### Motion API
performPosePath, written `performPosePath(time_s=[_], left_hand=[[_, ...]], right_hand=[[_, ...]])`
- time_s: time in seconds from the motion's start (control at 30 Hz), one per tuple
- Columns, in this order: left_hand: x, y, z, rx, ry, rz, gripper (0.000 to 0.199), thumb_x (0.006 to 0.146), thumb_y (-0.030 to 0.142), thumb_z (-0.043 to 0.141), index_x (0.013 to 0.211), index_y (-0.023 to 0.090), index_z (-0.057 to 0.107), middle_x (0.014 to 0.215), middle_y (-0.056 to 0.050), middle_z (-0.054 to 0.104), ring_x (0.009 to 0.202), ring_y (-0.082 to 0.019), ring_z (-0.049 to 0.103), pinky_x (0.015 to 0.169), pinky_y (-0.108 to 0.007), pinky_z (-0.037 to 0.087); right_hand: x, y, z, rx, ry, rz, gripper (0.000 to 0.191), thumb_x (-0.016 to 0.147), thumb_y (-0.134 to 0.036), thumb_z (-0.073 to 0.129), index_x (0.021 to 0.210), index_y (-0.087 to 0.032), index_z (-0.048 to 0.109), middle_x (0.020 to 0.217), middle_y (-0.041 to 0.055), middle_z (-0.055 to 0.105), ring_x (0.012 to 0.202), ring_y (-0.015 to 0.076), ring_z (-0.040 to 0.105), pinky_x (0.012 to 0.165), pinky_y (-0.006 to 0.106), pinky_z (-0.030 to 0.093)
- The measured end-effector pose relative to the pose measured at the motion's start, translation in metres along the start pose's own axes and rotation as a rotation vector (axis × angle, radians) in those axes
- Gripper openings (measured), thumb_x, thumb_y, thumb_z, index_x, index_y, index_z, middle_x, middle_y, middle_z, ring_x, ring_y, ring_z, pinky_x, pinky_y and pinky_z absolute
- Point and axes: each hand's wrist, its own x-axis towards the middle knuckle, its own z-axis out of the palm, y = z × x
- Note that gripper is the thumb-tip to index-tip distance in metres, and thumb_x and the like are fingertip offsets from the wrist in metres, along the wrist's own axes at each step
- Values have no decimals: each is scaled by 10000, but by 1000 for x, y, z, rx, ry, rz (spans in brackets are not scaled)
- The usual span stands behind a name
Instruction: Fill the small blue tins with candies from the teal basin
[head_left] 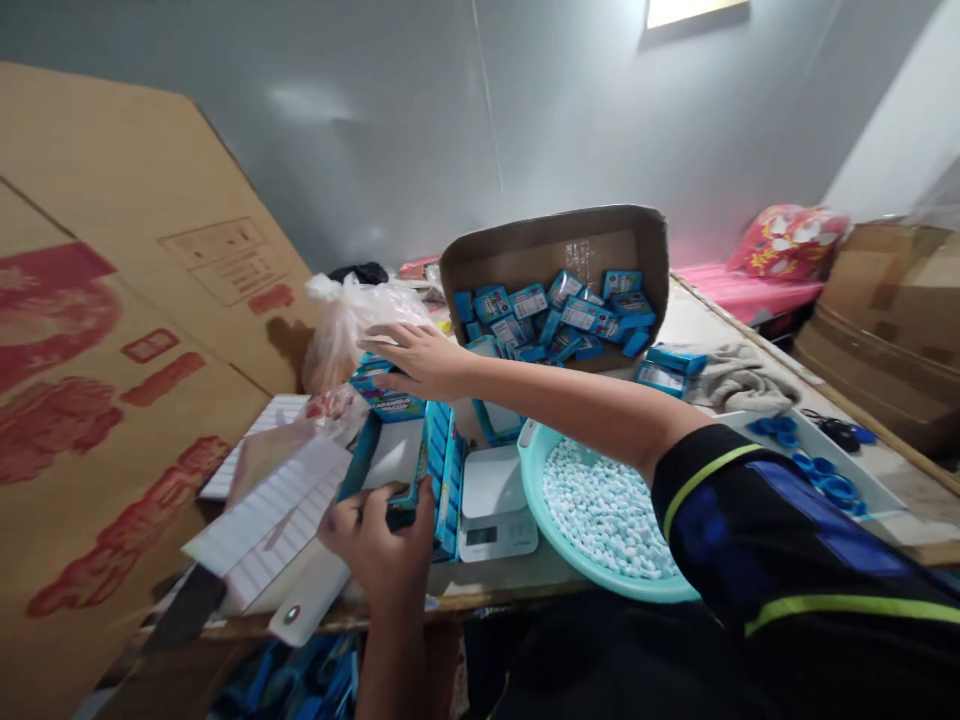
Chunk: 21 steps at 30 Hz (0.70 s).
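My left hand (375,540) comes up from the bottom and grips the edge of an open blue display carton (442,470), which stands tilted on the table. My right hand (420,360) reaches across from the right, palm down with fingers apart, and holds nothing. It is just above a small stack of blue boxes (384,390) and may touch it. Behind my right hand, a cardboard box (555,250) holds several loose small blue boxes (555,310). A teal basin (547,490) of small pale blue-and-white candies (604,510) sits below my right forearm.
A white digital scale (495,505) stands next to the basin. Tall printed cardboard sheets (112,350) rise at the left, near a plastic bag (352,330) and white papers (266,510). A grey cloth (739,380) and a tray of blue caps (817,470) lie to the right.
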Motion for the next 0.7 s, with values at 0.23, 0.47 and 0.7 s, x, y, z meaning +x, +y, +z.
performPosePath(time_s=[0.23,0.47,0.7], left_hand=[[-12,-14,21,-75,131,-6,351,709,382,791,952,188,629,1130,-148,601,1124,-326,544,1059,-549,374],[-18,-29,25,-48,200,96,378,702,368,808,980,194,621,1136,-139,617,1075,-308,557,1030,-545,389],[-10,-10,13,-80,143,60,350,751,324,818,1019,190,638,1203,-147,610,1190,-332,554,1106,-586,390]], right_hand=[[-131,109,-18,-236,-309,702,415,1024,-232,387,1398,-169,554,1367,159,581,1202,274,565,992,377,437],[-183,186,4,-419,-408,811,737,872,-97,540,1582,-197,370,1663,197,256,1480,405,300,1120,563,330],[-153,213,20,-415,-469,596,408,870,-95,521,1221,-123,727,1363,208,632,1338,348,496,1192,562,191]])
